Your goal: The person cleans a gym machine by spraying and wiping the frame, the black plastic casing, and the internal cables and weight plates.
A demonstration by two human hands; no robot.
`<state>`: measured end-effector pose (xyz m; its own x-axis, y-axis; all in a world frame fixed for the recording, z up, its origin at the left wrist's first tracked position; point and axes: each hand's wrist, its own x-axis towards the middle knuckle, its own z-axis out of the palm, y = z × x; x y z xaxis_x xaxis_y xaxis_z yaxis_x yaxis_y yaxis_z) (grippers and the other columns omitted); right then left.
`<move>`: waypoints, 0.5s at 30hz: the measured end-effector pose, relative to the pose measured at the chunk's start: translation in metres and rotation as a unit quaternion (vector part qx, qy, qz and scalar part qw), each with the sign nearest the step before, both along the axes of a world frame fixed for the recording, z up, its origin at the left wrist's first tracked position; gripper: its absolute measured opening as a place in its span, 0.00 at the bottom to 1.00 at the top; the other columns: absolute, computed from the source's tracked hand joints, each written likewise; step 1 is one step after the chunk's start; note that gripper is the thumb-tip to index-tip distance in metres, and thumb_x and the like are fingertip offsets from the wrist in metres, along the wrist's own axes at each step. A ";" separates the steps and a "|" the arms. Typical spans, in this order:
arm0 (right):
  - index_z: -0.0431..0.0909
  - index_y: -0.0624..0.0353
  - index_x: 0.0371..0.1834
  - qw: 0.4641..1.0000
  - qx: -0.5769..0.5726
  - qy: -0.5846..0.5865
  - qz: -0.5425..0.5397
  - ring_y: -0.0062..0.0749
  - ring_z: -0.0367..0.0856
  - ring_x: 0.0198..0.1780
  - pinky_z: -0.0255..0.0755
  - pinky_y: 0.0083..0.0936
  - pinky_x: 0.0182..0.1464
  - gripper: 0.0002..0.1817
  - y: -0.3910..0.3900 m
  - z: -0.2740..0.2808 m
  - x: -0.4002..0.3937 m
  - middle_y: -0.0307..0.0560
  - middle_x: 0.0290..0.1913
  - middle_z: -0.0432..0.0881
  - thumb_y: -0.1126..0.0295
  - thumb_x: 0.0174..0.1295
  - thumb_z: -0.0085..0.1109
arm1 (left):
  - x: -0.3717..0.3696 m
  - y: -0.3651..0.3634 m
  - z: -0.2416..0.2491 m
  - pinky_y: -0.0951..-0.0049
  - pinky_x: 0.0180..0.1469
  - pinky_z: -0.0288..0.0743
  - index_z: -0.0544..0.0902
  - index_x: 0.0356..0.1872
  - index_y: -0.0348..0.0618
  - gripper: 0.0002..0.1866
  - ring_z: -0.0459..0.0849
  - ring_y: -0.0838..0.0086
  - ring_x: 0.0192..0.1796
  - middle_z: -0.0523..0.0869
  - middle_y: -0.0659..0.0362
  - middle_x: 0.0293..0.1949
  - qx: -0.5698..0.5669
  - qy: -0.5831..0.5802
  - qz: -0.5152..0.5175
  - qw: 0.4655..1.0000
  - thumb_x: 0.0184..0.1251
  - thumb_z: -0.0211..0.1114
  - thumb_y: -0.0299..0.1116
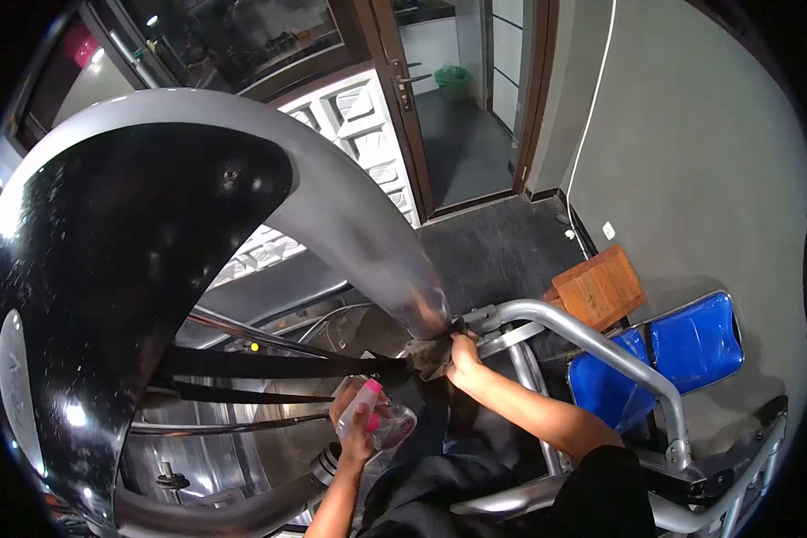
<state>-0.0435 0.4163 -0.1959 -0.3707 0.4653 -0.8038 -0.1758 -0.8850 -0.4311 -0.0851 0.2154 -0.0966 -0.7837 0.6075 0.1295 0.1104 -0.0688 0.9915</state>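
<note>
My left hand (357,439) is closed around a clear spray bottle (393,429) with a pink and clear spray head, held low in front of my body. With my right arm stretched forward, my right hand (462,357) grips a crumpled grey-brown cloth (429,358). The cloth lies against the lower end of a thick grey curved tube (377,229), beside a joint with a silver bar (592,336). My right fingers are partly hidden behind the cloth and wrist. A black strap (269,363) runs from the left towards the cloth.
A large glossy black panel (152,233) fills the left side, inside the curved tube. At the right stand a blue folding chair (695,345) and a wooden box-like stool (599,287) by the grey wall (690,152). A brown-framed glass door (462,108) is at the back.
</note>
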 end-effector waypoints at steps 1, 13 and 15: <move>0.68 0.55 0.56 0.999 0.009 0.038 0.017 0.44 0.77 0.58 0.73 0.46 0.62 0.13 -0.001 0.023 0.003 0.51 0.58 0.76 0.68 0.73 0.38 | -0.004 -0.003 -0.003 0.72 0.27 0.75 0.80 0.39 0.31 0.36 0.81 0.70 0.24 0.81 0.54 0.30 -0.005 0.034 0.004 0.999 0.65 0.58 0.64; 0.69 0.56 0.59 0.879 0.333 0.327 0.098 0.23 0.72 0.55 0.65 0.25 0.62 0.15 -0.004 0.193 0.037 0.41 0.53 0.75 0.70 0.70 0.53 | -0.007 -0.036 0.057 0.73 0.24 0.75 0.81 0.36 0.30 0.38 0.81 0.70 0.26 0.79 0.54 0.35 0.053 0.089 0.105 0.989 0.68 0.54 0.66; 0.72 0.59 0.56 0.845 0.400 0.323 0.146 0.21 0.73 0.53 0.66 0.22 0.60 0.15 -0.002 0.204 0.030 0.41 0.50 0.77 0.74 0.67 0.52 | -0.005 -0.043 0.076 0.74 0.24 0.74 0.81 0.35 0.32 0.37 0.81 0.71 0.24 0.81 0.55 0.31 0.040 0.090 0.141 0.985 0.68 0.54 0.66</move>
